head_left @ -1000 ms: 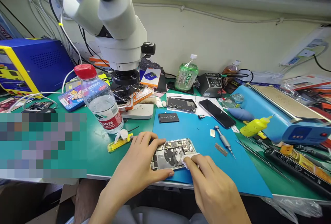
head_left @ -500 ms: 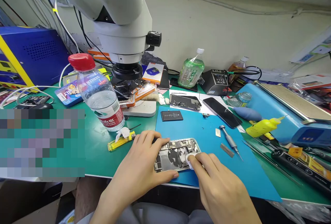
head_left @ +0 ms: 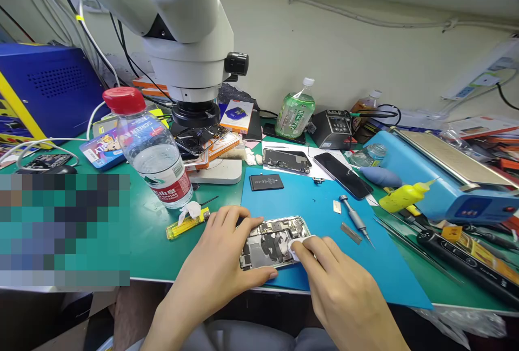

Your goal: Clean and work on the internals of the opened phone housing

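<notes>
An opened phone, its circuit board and inner parts bare, lies on the blue mat near the front edge. My left hand grips the phone's left end, thumb along the near side and fingers over the far side. My right hand pinches a small white wipe and presses it on the phone's right part. Beyond the phone lies a black battery. Right of it are a grey screwdriver, a thin metal strip and a small pale plate.
A microscope stands at the back left, behind a red-capped water bottle. A yellow lighter lies left of my left hand. Phone screens, a black phone, a yellow squeeze bottle, tweezers and a blue machine crowd the back and right.
The whole view has shifted slightly, so most things appear a little further left. Both hands keep their hold, the wipe still against the phone's right part.
</notes>
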Action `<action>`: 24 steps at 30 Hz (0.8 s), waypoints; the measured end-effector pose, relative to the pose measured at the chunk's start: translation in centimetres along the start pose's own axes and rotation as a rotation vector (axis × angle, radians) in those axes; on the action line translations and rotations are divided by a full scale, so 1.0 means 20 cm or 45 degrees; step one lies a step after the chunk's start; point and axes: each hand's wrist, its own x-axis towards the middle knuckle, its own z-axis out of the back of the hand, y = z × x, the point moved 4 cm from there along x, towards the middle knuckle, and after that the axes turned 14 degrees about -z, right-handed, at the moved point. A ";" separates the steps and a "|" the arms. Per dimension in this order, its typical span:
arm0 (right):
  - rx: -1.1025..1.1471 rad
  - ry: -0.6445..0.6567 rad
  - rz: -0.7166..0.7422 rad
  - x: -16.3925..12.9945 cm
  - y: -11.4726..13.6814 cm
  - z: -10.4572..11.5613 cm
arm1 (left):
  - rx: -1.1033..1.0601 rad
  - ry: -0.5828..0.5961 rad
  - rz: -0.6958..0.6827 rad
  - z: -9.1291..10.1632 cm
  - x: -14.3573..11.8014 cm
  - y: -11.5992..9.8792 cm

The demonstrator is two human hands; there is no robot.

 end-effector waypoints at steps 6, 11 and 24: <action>0.048 0.000 -0.017 -0.03 -0.01 0.02 | 0.061 -0.035 -0.039 -0.01 -0.01 0.00; 0.171 0.041 -0.025 -0.05 -0.02 0.03 | 0.084 -0.037 -0.062 -0.01 -0.01 0.00; 0.225 0.094 0.014 -0.02 -0.06 0.02 | 0.084 0.020 -0.027 0.00 0.00 0.01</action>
